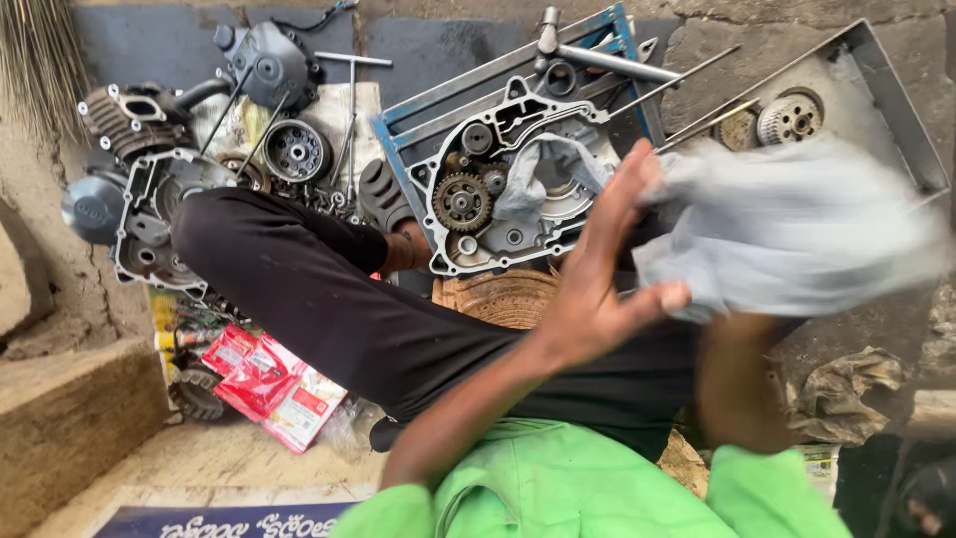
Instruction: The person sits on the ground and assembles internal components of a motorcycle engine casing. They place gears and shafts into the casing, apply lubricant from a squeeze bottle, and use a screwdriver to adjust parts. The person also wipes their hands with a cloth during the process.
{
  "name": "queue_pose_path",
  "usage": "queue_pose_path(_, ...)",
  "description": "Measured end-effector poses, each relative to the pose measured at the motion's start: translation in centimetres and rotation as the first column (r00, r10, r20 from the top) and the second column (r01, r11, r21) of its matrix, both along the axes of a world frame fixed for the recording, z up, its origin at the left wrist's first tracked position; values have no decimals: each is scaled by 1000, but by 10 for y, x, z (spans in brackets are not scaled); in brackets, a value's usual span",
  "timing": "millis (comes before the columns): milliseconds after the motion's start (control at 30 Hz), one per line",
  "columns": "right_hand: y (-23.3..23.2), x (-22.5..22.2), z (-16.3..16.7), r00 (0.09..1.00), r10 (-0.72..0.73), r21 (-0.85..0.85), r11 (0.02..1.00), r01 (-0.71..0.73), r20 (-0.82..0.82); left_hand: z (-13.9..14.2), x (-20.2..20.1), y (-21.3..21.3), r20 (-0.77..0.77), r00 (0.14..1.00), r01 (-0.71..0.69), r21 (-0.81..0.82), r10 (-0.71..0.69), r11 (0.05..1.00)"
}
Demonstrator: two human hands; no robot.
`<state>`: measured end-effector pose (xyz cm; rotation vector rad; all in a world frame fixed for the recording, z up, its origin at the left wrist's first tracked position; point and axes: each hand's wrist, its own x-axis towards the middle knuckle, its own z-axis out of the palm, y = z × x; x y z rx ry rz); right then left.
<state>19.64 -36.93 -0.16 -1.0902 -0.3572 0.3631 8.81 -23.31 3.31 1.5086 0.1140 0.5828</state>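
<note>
From the head camera, looking down, the person sits on the floor with one leg in black trousers (pixel 329 299) stretched across the view. The left hand (pixel 597 279) is open, the fingers spread and flat, and it presses against the near edge of a pale grey-blue cloth rag (pixel 797 229). The rag is blurred by motion and is held up in front of the body. The right hand is hidden behind the rag; only its forearm (pixel 732 379) shows, so I cannot tell how its grip is closed, though it seems to carry the cloth from below.

Just beyond the left hand's fingertips lies a silver aluminium engine crankcase half (pixel 498 189) with a dark steel gear (pixel 462 202), resting in a blue metal tray (pixel 607 30). A second grey cloth (pixel 543 169) is stuffed into the case. Beyond the rag stands a grey sheet-metal tray (pixel 896 90) with a round clutch part (pixel 789 118).

As I judge it, the hands are being wiped on the rag, or the rag is being folded. A next move would need a firm pinch on the cloth with one hand.
</note>
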Motion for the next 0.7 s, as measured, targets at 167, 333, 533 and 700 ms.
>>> queue_pose_path(167, 22, -85, -29, 933, 335, -465, 852, -243, 127, -105, 37, -28, -75, 991, -132, -714, 113, 687)
queue_pose_path(333, -8, -48, -20, 860, 499, -628, 637, -447, -106, -153, 12, -8, -646, 763, -41, -68, -12, 997)
queue_pose_path(533, 29, 18, 12, 926, 276, -854, 513, 86, 258, -123, -10, 32, -396, 893, -150, 187, 214, 971)
queue_pose_path(700, 65, 58, -61, 471, 794, -923, 310, 230, 384, -132, -14, 34, -466, 855, -25, 401, 228, 916)
